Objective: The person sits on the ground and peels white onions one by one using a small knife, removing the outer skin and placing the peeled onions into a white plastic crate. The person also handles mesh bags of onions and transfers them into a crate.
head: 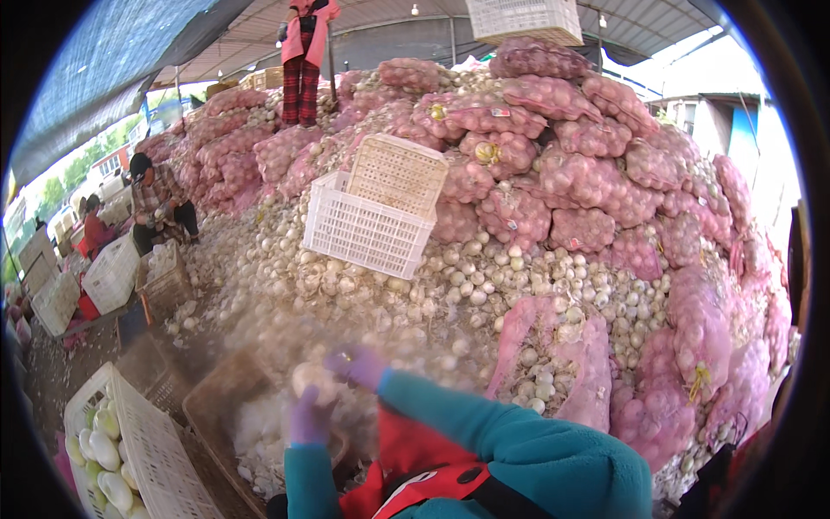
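My left hand [310, 417], in a purple glove, holds a pale onion [316, 379] from below. My right hand [358, 366], gloved the same way, is at the onion's upper right side. A small glint shows at its fingers, but blur hides whether it grips a tool. Beneath and to the left of my hands is a brown crate [224, 383] with white onions or peelings [262, 422] in it, too blurred to tell apart. A white plastic crate [152, 447] at lower left holds peeled onions [107, 451].
Loose onions [363, 279] cover the ground ahead, with two stacked plastic crates [369, 224] on them. Pink mesh sacks of onions [583, 168] rise behind; an opened sack [587, 389] lies at right. One person [301, 71] stands on the heap; others [159, 201] sit at left.
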### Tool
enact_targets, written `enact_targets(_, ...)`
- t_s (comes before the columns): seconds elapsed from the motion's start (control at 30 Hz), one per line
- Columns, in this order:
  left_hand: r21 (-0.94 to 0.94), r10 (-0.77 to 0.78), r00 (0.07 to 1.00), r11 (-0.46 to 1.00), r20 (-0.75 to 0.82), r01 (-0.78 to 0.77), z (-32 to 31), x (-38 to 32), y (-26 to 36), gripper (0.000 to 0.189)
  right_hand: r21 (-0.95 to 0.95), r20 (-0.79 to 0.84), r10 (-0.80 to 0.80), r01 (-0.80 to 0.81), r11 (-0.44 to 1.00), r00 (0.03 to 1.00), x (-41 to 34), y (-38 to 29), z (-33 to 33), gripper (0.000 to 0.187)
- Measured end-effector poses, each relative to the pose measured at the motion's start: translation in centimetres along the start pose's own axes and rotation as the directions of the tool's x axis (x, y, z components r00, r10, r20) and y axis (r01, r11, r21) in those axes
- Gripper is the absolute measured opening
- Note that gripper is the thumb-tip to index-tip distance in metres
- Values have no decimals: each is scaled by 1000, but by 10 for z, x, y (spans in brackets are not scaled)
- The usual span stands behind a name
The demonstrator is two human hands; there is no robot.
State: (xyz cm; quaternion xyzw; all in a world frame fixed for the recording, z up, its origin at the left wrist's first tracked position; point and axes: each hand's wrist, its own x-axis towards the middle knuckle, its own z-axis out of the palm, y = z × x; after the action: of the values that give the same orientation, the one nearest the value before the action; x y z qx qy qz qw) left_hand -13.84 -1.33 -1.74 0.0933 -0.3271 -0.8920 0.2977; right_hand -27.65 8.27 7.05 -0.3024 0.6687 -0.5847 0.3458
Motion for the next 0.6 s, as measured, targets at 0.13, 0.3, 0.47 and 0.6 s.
enact_targets(0.13,106,9,1000,994,-1,-9,2,-3,2,59,-181,79,-234,245,953,969,-7,-6,-2,33)
enact_targets(0.3,259,48,998,965,-29,-39,6,-14,5,70,-77,56,-246,250,965,968,-11,-8,6,27)
enact_targets(0.47,382,201,980,904,14,-191,-3,-10,10,67,18,49,-88,87,996,995,-2,1,9,33)
enact_targets(0.6,-2,-95,968,995,-233,97,-19,-3,11,63,-429,25,-410,380,819,912,5,5,5,49)
